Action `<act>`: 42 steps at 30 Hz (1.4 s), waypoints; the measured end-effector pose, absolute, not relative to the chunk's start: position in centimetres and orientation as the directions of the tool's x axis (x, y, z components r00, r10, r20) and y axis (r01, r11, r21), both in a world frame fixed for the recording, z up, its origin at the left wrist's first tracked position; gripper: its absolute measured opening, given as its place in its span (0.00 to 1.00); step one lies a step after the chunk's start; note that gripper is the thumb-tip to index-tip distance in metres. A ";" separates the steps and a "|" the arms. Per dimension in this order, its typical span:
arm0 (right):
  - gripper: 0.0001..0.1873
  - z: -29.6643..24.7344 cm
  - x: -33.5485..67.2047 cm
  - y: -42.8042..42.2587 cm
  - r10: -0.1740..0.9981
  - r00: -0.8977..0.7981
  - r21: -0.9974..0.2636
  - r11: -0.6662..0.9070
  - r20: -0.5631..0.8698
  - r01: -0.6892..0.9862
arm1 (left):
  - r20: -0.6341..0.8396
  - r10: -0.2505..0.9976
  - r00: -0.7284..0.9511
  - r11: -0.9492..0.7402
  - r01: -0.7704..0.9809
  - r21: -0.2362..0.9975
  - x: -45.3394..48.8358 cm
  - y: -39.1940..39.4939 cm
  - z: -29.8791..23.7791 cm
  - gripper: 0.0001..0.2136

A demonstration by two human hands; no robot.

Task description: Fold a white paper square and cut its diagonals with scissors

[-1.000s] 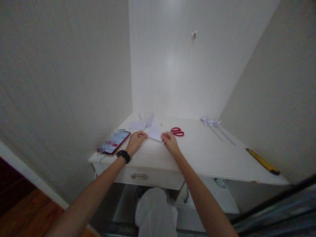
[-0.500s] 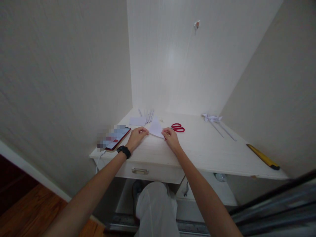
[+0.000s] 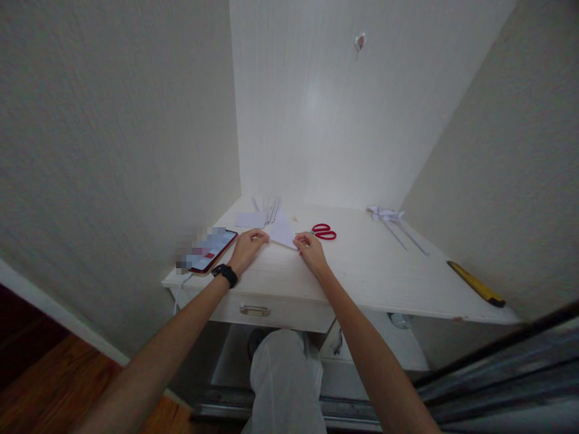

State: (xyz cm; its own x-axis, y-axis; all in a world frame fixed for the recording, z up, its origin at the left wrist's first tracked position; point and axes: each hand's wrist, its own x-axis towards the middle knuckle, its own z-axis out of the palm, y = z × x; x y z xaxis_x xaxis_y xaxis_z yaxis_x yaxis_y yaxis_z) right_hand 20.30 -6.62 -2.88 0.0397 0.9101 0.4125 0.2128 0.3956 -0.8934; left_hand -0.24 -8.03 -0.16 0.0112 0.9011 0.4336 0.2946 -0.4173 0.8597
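Red scissors [image 3: 324,231] lie just beside the paper [image 3: 283,231], pinched by left hand [image 3: 246,248] and right hand [image 3: 310,249]; phone [image 3: 210,249] leftward, screen blurred.

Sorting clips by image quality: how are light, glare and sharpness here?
Head view: dim, even indoor light; soft glare patch on the back panel; walls bend outward toward the edges, wide-angle style; the phone screen is pixelated; the dark bar at lower right is smeared; the white paper barely stands out from the pale desk.
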 end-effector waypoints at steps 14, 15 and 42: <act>0.09 -2.8 20.2 -6.6 0.902 0.043 -0.888 0.412 0.429 0.202 | 0.411 0.911 -0.038 -0.388 0.259 0.885 -0.6 -7.1 -1.1 0.10; 0.09 -2.8 20.2 -6.6 0.900 0.044 -0.885 0.416 0.434 0.208 | 0.415 0.909 -0.047 -0.391 0.252 0.885 -0.7 -7.0 -1.2 0.10; 0.06 -2.6 20.4 -6.5 0.897 0.068 -0.876 0.407 0.437 0.257 | 0.409 0.912 -0.037 -0.390 0.237 0.890 -1.0 -6.9 -1.3 0.11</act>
